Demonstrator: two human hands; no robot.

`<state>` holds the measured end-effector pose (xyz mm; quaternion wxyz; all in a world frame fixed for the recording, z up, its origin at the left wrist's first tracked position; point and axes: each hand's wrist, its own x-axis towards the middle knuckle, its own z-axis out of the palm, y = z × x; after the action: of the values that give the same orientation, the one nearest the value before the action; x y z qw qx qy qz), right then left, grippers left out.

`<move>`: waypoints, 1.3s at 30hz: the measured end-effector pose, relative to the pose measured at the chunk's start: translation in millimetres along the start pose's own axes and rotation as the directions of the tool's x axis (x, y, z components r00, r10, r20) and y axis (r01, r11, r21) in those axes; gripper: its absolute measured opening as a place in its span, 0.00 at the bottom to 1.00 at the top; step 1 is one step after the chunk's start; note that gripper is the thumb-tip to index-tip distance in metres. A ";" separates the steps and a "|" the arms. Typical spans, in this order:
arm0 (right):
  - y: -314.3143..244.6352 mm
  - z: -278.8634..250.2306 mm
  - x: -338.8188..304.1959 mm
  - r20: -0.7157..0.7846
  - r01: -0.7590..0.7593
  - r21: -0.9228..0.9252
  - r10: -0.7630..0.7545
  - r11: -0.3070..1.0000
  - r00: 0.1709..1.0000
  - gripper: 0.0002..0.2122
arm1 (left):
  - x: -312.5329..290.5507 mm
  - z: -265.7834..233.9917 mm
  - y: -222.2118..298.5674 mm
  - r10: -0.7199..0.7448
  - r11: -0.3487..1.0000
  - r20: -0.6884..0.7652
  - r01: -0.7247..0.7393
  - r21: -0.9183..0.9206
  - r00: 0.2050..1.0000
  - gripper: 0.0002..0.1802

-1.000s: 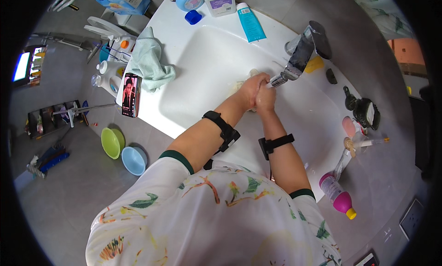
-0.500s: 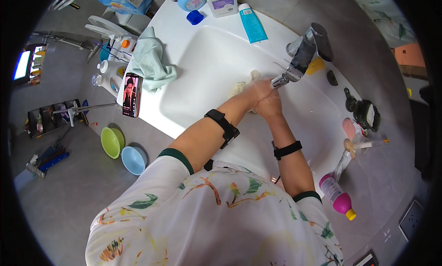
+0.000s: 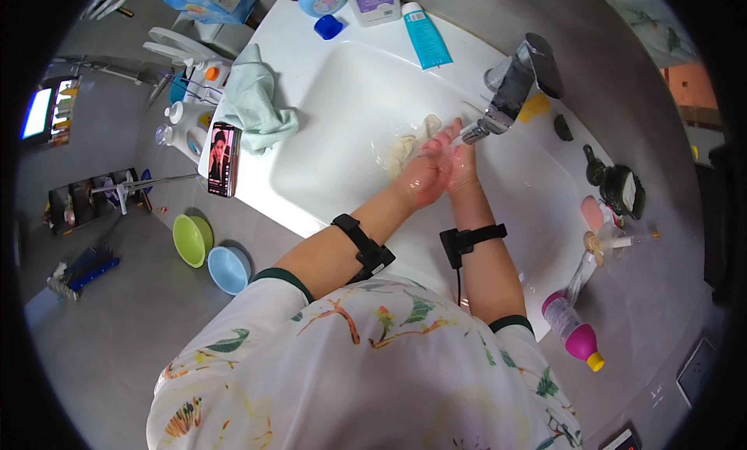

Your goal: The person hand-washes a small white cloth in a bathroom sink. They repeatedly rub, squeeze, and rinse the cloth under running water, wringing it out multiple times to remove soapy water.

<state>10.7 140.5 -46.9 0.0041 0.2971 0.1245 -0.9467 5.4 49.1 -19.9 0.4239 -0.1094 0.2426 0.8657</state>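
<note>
My left hand (image 3: 426, 177) is wet and turned palm up under the faucet (image 3: 510, 96), its fingers stretched toward the spout. Against its side rests my right hand (image 3: 463, 166), also wet, with its fingers partly hidden below the spout. Water runs over both hands, and neither grips anything visible. Just left of my fingers, a crumpled cream-coloured cloth (image 3: 405, 150) lies wet in the white sink basin (image 3: 327, 123). Each forearm wears a black strap with a small device.
A pale green towel (image 3: 261, 107) and a phone (image 3: 223, 158) lie on the left rim. Bottles and a teal tube (image 3: 428, 41) line the back. A magenta bottle (image 3: 572, 329) lies right. Green (image 3: 192, 240) and blue basins (image 3: 228, 271) stand left, below the counter.
My hands were clasped over each other under the spout; now they have come apart slightly and the left palm faces up. Both forearms have turned, and the cloth shows more.
</note>
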 end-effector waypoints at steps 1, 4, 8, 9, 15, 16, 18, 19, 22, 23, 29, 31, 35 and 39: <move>-1.9 3.2 0.6 -0.072 0.012 -0.027 -0.014 1.000 0.997 0.12 | -1.6 2.7 2.5 -0.039 0.999 -0.030 0.040 0.035 0.999 0.23; -4.6 -16.6 10.6 -0.176 0.017 -0.097 -0.034 0.995 0.984 0.13 | -2.4 -13.5 0.0 0.081 0.626 0.135 -0.156 0.764 0.988 0.24; -4.8 -6.2 -0.3 -0.303 0.067 -0.283 -0.156 0.957 0.940 0.13 | -7.6 -23.0 -6.3 0.143 0.221 0.371 -0.395 0.892 0.917 0.18; -2.3 -4.9 1.7 -0.322 0.130 -0.283 -0.222 0.950 0.920 0.11 | -0.5 -24.0 -2.0 0.117 0.116 0.417 -0.429 0.896 0.901 0.17; 12.7 -3.0 10.8 -0.255 0.191 -0.741 -0.533 0.644 0.807 0.07 | 22.5 -28.2 -4.6 0.128 -0.203 0.315 -0.286 0.936 0.940 0.12; -0.8 -0.9 8.9 -0.306 0.111 -0.663 -0.403 0.741 0.863 0.08 | 18.1 -22.0 -4.4 0.164 -0.184 0.378 -0.348 0.919 0.911 0.11; -12.7 -6.7 4.2 -0.319 0.009 -0.505 -0.196 0.863 0.927 0.08 | 10.3 -4.5 0.1 0.148 -0.199 0.415 -0.384 0.902 0.898 0.08; -14.5 -9.7 4.5 -0.275 -0.018 -0.444 -0.117 0.896 0.954 0.07 | 9.9 -5.6 -3.9 0.175 0.116 0.226 -0.248 0.962 0.958 0.09; -11.7 -11.1 3.8 -0.089 -0.078 -0.179 0.063 0.981 0.994 0.10 | 12.9 -13.7 -14.9 0.023 0.767 -0.132 0.068 0.639 0.991 0.14; -6.0 -6.7 1.3 -0.045 -0.015 -0.115 0.010 0.993 0.999 0.11 | 15.6 -17.3 -15.9 0.010 0.844 -0.119 0.055 0.533 0.993 0.15; -8.8 -15.7 11.5 -0.032 0.007 -0.031 -0.008 0.999 0.999 0.14 | 15.6 -10.0 -4.5 0.038 0.730 -0.011 -0.020 0.683 0.999 0.21; -9.9 -25.4 21.5 -0.077 0.014 0.008 -0.014 1.000 0.997 0.14 | 13.7 -8.1 0.4 0.083 0.296 0.132 -0.151 0.943 0.988 0.23; 4.3 -6.4 17.1 -0.306 0.124 -0.271 -0.207 0.955 0.929 0.17 | 30.1 -29.0 9.2 0.036 0.085 0.277 -0.279 0.957 0.960 0.30; 29.6 16.7 -0.8 -0.347 0.002 -0.824 -0.506 0.567 0.790 0.32 | 30.5 -8.3 26.6 0.109 -0.714 0.458 -0.251 0.654 0.882 0.25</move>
<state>4.4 107.8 -40.1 -0.0450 0.4994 0.5671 -0.6534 -34.5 51.7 -30.3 0.0596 0.4302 0.8748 0.2148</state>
